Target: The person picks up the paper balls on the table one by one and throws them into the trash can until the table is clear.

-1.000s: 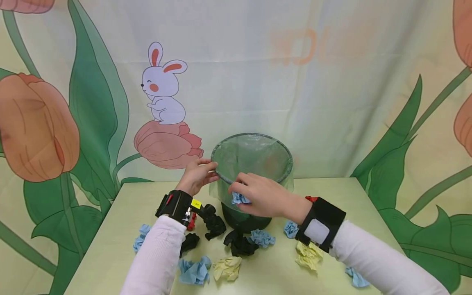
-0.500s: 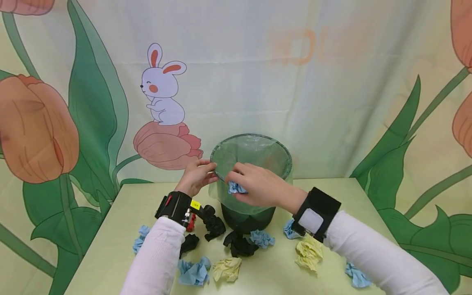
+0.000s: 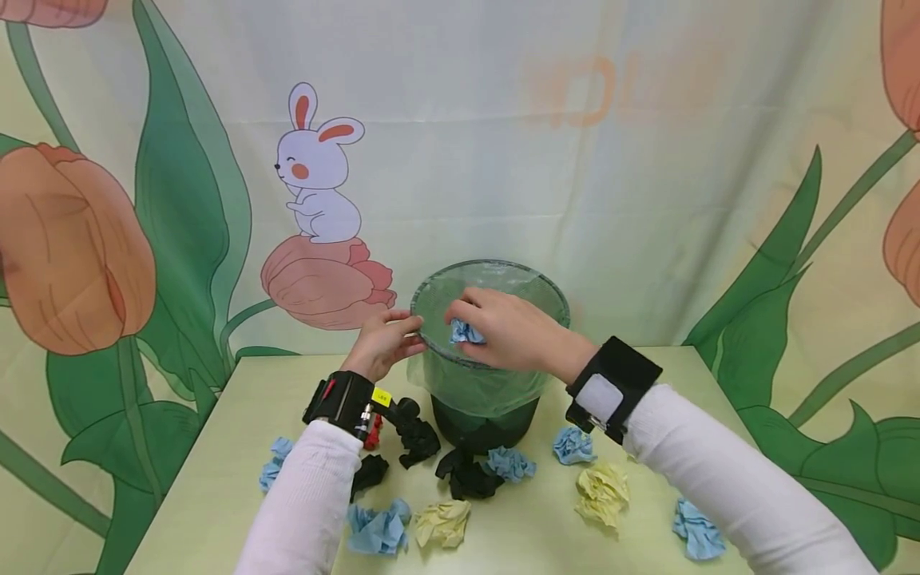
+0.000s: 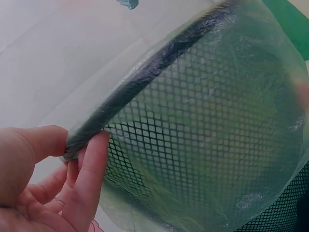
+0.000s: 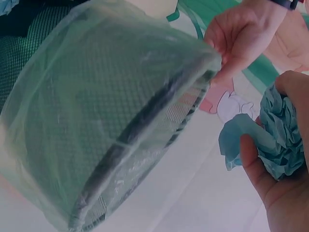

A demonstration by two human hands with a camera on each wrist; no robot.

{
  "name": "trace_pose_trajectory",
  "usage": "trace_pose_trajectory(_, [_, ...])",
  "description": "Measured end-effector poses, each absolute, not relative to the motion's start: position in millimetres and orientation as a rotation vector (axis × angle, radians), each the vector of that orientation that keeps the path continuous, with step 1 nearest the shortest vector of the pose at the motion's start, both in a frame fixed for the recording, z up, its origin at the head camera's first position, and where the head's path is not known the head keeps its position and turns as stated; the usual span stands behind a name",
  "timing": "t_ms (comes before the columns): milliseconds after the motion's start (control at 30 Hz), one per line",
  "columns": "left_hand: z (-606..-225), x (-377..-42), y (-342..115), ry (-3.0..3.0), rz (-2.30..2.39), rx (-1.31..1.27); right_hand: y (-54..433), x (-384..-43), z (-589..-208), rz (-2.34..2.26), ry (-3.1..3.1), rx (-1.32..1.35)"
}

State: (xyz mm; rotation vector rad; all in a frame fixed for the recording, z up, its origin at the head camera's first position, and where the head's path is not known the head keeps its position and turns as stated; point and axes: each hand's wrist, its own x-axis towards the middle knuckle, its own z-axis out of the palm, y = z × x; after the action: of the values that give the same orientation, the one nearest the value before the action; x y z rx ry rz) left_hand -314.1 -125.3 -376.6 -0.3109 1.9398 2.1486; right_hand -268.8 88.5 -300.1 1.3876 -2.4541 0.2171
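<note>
I see the fingers of the right hand (image 3: 503, 329) curled round a crumpled blue paper ball (image 3: 467, 331), which they hold above the mouth of a bin (image 3: 477, 431), clear of its rim (image 3: 491, 262). Just left of those fingertips, the left hand (image 3: 383, 343) pinches the near-left part of the rim through a pale green liner (image 3: 496, 395), thumb on one side and fingertips on the other. Straight down from the right fingers, by the bin's foot, I find a black paper ball (image 3: 465, 477) beside a light-blue crumple (image 3: 512, 463). Nearer me, below both hands' fingers, a yellow crumple (image 3: 442, 523) lies next to a large blue crumple (image 3: 378, 527) on the pale table (image 3: 532, 527). Below and right of the right fingers I make out another yellow piece (image 3: 602, 493). Well above the left fingers, a rabbit (image 3: 319, 184) is printed on the backdrop (image 3: 460, 160).
</note>
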Motion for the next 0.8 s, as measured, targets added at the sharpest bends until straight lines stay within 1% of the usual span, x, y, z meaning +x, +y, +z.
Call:
trace_pose_trajectory(267, [-377, -314, -126, 1.926, 2.156, -0.300, 93, -282, -295, 0.259, -2.444, 1.357])
trace_pose_trajectory(800, [-375, -314, -126, 1.924, 2.140, -0.292, 103, -301, -292, 0.197, -2.625, 1.199])
